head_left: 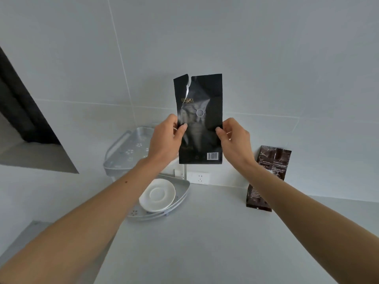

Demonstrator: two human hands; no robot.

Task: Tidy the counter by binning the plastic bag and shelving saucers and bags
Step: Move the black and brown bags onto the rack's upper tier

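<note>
Pale tiled walls meet at a corner above a light grey surface (205,232), where a two-tier metal corner shelf (127,148) stands. Its lower tier carries a stack of white saucers (157,195); its upper tier looks bare. A brown bag (268,167) leans against the wall at the right, partly behind the right forearm.

Held up in the air in front of the corner is a black bag (200,119), upright, long axis vertical, torn top edge uppermost and barcode at the bottom. The left hand (165,138) pinches its left edge, the right hand (235,138) its right edge, thumbs on the near face.

Shelving the bags seems to be the step in hand. Next, the bag likely needs carrying left and down onto the upper tier, kept upright so it settles without tipping.
</note>
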